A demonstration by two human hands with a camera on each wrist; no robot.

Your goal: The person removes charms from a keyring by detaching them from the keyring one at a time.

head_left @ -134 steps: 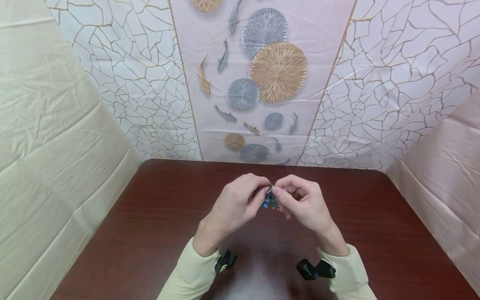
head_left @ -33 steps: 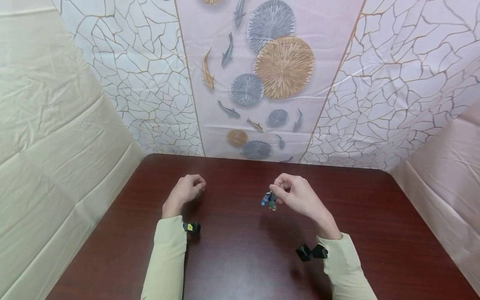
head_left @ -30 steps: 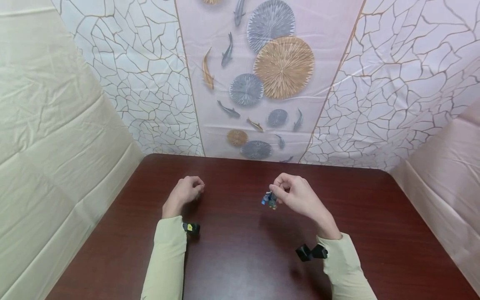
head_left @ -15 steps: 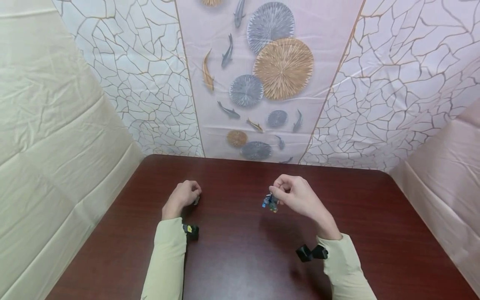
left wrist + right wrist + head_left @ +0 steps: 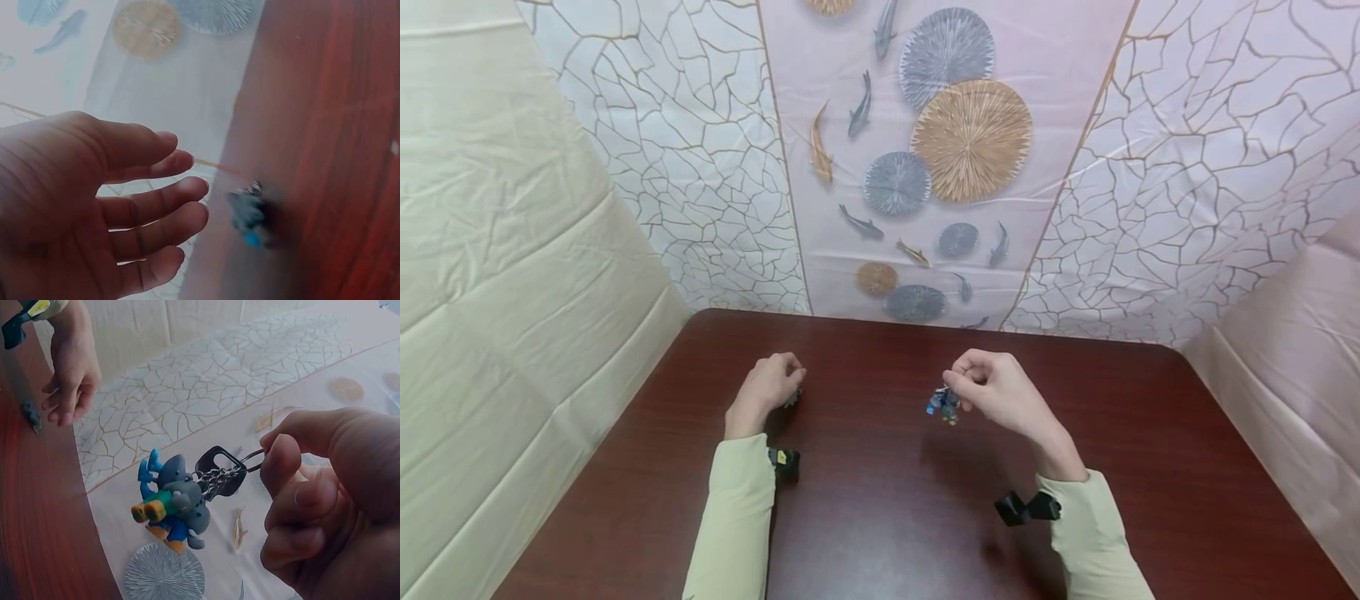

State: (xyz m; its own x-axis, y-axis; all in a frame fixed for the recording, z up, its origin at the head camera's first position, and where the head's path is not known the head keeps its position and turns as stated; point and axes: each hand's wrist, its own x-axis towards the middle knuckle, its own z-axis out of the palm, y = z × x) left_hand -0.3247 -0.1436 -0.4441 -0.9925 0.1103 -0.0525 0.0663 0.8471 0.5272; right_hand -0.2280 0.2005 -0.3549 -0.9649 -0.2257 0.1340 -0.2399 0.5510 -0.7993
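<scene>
My right hand [image 5: 1000, 387] pinches a metal key ring [image 5: 252, 460] between thumb and index finger. From the ring hang a black-headed key [image 5: 232, 481] and short chains with several small rubbery figurines [image 5: 181, 497], grey with blue, green and orange parts. The bunch dangles over the table. At the left, my left hand [image 5: 767, 390] is low over the table, its fingers loosely bent with nothing between them in the left wrist view. A small grey figurine [image 5: 249, 212] with a blue part and a bit of chain is just beyond its fingertips, blurred there and partly hidden in the head view.
The dark red wooden table [image 5: 865, 500] reaches back to a patterned cloth [image 5: 910, 208]. Pale cloth [image 5: 497, 292] hangs along the left side, more at the right. Each wrist carries a black camera [image 5: 1026, 508].
Both hands were together at the bunch; the left has since moved left. A small figurine has come into sight under the left hand. The right hand stays nearly still, holding the ring.
</scene>
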